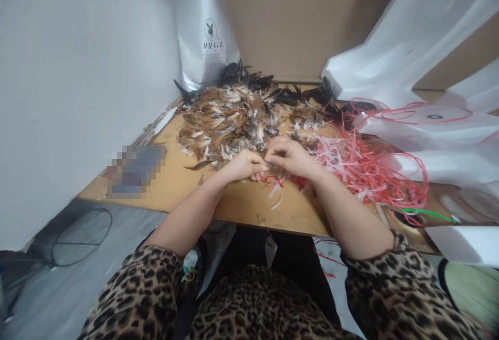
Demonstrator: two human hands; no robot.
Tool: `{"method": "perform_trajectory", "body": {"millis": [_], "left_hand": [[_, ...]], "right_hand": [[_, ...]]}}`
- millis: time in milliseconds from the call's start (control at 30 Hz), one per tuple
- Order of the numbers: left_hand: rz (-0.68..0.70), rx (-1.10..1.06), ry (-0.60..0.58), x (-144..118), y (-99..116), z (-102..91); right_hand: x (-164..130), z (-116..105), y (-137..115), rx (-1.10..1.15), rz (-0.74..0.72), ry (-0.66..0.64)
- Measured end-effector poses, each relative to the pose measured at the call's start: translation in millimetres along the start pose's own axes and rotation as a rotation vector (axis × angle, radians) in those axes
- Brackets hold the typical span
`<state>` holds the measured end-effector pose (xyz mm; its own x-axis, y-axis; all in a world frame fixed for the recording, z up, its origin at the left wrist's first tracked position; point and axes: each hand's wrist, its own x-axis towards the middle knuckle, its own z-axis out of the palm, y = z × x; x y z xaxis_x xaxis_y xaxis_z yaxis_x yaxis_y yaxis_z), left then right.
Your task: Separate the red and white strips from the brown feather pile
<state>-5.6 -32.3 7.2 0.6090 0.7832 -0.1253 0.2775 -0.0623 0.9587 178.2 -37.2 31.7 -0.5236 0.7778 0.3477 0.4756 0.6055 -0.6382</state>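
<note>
Where our leopard-print sleeves (156,288) end at the elbows, our bare forearms reach over the near edge of the wooden tabletop (241,205). Our left hand (244,166) and right hand (290,157) meet at the middle of the board, fingertips touching each other. Both sets of fingers are curled in and pinched together on a small bundle of feathers (268,162) held between them, though the bundle is too small for us to tell how many feathers it has. Just under our hands a loop of red string (273,180) lies on the wood, with a few white scraps (276,197) beside it.

To our right a loose tangle of red and white strips (362,168) spreads across the board, touching the heel of our right hand. A green cord (429,214) lies at its near right edge. To our left a flat object (134,171) rests on the tabletop, blurred so that we cannot tell what it is.

Beyond our hands sits a broad heap of brown and white feathers (230,121), and behind it a fringe of black feathers (249,77). White plastic bags (409,43) pile up at the far right. A white bag printed PPGZ (205,33) stands upright at the back, against a cardboard wall (296,17).
</note>
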Motion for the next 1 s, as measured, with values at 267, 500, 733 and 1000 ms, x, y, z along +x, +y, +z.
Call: {"method": "perform_trajectory", "body": {"millis": [267, 500, 733, 1000], "left_hand": [[-0.047, -0.585, -0.046, -1, 1, 1.3], [-0.143, -0.947, -0.085, 6, -3, 5.9], [-0.115, -0.867, -0.067, 6, -2, 2.8], [-0.026, -0.344, 0.127, 2, 1, -7.7]], "right_hand": [[1, 9, 11, 0.621, 0.219, 0.090], [5, 26, 2, 0.837, 0.325, 0.258], [6, 21, -1, 0.728, 0.356, 0.341], [5, 16, 7, 0.627, 0.364, 0.345]]}}
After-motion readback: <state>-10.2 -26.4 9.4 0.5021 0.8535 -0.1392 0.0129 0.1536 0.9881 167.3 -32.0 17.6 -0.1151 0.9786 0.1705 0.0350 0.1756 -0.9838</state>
